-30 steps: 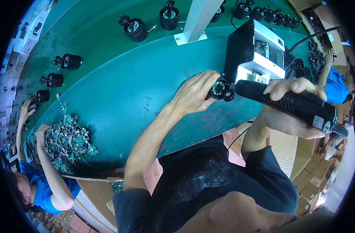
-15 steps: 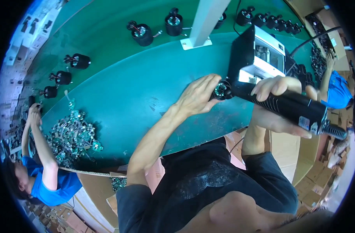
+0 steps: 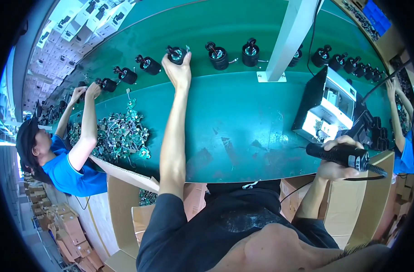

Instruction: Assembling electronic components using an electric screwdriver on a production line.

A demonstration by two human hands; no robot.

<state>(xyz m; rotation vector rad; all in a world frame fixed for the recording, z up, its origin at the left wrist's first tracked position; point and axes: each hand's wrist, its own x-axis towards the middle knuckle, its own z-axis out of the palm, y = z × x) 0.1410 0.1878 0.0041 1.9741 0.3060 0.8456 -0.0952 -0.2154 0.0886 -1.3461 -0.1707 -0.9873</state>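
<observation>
My left hand (image 3: 179, 75) is stretched out over the far green strip, its fingers curled round a black cylindrical housing (image 3: 176, 55). A circuit board and wires show in the housing's open top. Close to the table's near edge at the right, my right hand (image 3: 336, 168) grips a black electric screwdriver (image 3: 335, 154), whose tip points left. A coiled cord leaves the screwdriver's back end. Just beyond it stands a black and white screw feeder (image 3: 302, 109) with a lit opening.
More black housings (image 3: 218, 56) stand in a row along the green strip. A white metal post (image 3: 286, 41) rises from the table. Left of my arm lies a heap of small circuit boards (image 3: 121, 133). A co-worker in blue (image 3: 82, 170) works at the left, another at the right edge.
My left hand has carried the housing from beside the screw feeder to the far strip. The right hand has drawn the screwdriver back toward the table's near edge. The whole view has shifted.
</observation>
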